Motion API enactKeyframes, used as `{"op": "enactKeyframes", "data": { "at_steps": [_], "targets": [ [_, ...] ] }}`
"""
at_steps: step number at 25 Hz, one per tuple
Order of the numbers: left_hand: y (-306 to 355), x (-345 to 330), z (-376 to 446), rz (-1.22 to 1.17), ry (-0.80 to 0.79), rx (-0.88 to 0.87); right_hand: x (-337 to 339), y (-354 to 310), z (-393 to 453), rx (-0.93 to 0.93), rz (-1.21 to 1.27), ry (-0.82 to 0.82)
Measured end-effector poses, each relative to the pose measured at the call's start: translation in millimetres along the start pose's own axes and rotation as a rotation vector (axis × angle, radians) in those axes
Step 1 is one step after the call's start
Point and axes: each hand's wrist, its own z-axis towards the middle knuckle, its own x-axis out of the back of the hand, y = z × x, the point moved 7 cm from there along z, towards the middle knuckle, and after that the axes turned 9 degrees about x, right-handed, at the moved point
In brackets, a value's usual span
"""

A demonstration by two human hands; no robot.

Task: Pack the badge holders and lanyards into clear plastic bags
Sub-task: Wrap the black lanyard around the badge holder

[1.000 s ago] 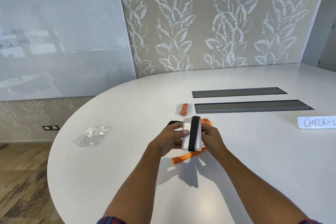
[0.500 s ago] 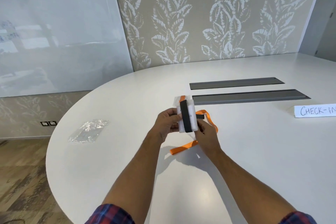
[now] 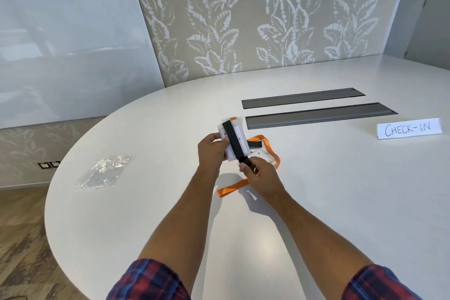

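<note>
Two hands work above the white table (image 3: 316, 202): the left hand (image 3: 211, 151) grips the light, stiff badge holder (image 3: 233, 143) by its edge while the right hand (image 3: 258, 173) pinches the limp black lanyard (image 3: 235, 140) wrapped round it, with clear plastic bags (image 3: 102, 173) well left and an orange lanyard (image 3: 233, 186) beneath.

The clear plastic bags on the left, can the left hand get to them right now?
Probably not yet: the table toward the clear plastic bags is open, but the left hand grips the badge holder.

black lanyard (image 3: 234, 141); orange lanyard (image 3: 233, 187)
</note>
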Motion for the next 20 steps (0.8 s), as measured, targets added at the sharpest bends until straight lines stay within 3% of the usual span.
{"op": "enactKeyframes", "data": {
  "at_steps": [7,11,16,20],
  "targets": [
    [-5.0,-12.4,3.6,0.040,0.086,0.038,-2.7,2.2,2.4,-0.018,0.003,-0.060],
    [6.2,-18.2,2.7,0.246,0.077,-0.082,2.7,5.6,5.4,0.001,-0.034,0.030],
    [24.2,-19.3,4.5,0.557,0.131,-0.248,13.9,-4.1,3.5,0.194,-0.097,0.207],
    [10.5,-26.4,2.7,0.674,0.009,-0.269,18.0,-6.3,3.8,0.245,-0.098,0.230]
  ]
}}
